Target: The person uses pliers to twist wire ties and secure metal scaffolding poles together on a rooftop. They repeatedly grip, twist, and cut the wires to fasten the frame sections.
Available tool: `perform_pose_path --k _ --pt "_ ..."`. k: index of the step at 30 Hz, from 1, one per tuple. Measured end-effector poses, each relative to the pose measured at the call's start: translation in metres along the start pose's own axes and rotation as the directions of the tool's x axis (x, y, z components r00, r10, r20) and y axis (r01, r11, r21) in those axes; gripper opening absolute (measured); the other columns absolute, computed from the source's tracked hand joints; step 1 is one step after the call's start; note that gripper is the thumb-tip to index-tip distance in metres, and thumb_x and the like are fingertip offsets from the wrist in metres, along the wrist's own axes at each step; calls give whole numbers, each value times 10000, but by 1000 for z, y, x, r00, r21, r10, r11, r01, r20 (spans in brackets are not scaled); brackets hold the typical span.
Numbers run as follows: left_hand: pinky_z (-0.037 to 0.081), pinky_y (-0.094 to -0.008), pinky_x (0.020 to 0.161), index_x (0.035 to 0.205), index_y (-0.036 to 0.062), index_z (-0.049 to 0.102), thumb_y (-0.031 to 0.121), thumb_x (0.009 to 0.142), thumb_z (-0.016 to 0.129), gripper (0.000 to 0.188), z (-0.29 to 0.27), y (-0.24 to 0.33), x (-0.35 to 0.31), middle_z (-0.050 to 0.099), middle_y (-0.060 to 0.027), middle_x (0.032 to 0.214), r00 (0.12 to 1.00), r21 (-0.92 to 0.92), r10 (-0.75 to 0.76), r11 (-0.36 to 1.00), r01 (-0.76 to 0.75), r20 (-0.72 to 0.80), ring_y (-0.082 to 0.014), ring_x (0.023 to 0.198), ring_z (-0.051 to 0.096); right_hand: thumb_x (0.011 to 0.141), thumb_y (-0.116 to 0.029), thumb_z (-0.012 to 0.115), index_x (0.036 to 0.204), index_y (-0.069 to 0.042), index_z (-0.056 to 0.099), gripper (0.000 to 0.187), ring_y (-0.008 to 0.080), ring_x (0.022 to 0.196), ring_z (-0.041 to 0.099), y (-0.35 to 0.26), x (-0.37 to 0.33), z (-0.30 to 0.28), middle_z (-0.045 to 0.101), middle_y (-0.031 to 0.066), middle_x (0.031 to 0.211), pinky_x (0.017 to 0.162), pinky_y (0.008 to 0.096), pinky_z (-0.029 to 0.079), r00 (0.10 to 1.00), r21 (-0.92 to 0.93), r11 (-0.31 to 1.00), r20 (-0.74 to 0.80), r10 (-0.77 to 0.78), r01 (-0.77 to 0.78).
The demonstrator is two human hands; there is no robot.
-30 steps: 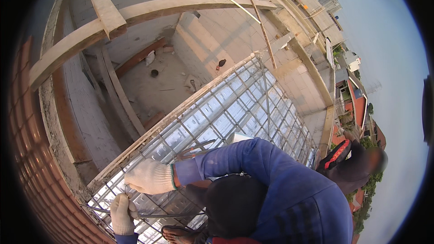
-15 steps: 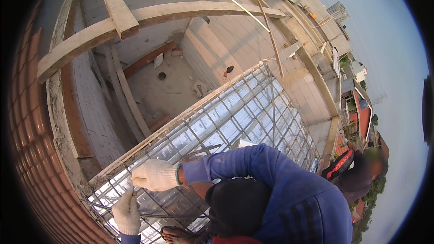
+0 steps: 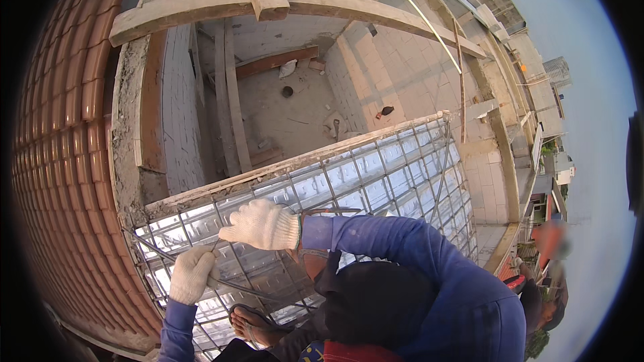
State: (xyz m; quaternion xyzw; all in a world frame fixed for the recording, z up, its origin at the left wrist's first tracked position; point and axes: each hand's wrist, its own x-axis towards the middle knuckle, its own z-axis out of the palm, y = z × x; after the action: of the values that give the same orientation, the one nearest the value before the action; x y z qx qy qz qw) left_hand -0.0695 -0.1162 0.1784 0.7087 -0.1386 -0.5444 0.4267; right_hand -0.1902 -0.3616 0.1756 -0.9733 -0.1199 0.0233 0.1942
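Note:
My left hand [image 3: 192, 275], in a cream knit glove, is closed just over a grid of steel reinforcing bars [image 3: 329, 181]. A long dark rod [image 3: 258, 291] passes at this hand, partly covered by it; whether the fingers grip it I cannot tell. My right hand [image 3: 260, 225], gloved alike, is closed a little farther off, its fingertips pinched and pointing at the left hand. What either hand holds is hidden or too small to name. Beneath the grid lies shiny corrugated metal decking [image 3: 188, 228]. Just beyond my right wrist lies a thin tool [image 3: 332, 211] on the bars.
My sandalled foot [image 3: 258, 327] stands on the grid. Beyond a timber edge [image 3: 295, 164] drops a deep, block-walled room [image 3: 288, 117], crossed by wooden beams [image 3: 181, 13]. A tiled roof [image 3: 67, 154] lies at left. Another person [image 3: 543, 302] is at the right.
My view has shifted, so the room and roof appear farther right. Both hands stay close together and closed; the right fingertips now point more directly toward the left hand.

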Motion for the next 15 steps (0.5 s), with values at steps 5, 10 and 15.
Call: perform_pose_path --k 5,10,15 --pt "617 -486 860 1238 83 772 296 1063 629 310 0 -43 -13 797 -180 1036 942 425 324 868 -259 -88 -425 953 765 1048 -276 668 1234 -65 732 288 249 915 769 -22 3 11 782 113 1026 795 410 610 796 535 630 555 241 -563" --pt "616 -466 927 1315 101 751 384 1065 631 396 30 -88 -45 802 -156 1130 983 308 104 950 -52 -154 -374 1052 773 1048 -294 682 1305 -41 770 371 277 977 791 -43 -7 19 828 152 1109 892 384 592 763 482 641 586 271 -598" --pt "614 -444 959 1388 30 721 523 985 729 637 16 -132 -38 816 -192 1121 821 76 -57 990 121 -569 -353 1030 799 1038 -307 685 1258 -91 787 325 349 1012 791 -26 2 10 815 179 1056 901 414 588 805 264 797 435 404 -543"
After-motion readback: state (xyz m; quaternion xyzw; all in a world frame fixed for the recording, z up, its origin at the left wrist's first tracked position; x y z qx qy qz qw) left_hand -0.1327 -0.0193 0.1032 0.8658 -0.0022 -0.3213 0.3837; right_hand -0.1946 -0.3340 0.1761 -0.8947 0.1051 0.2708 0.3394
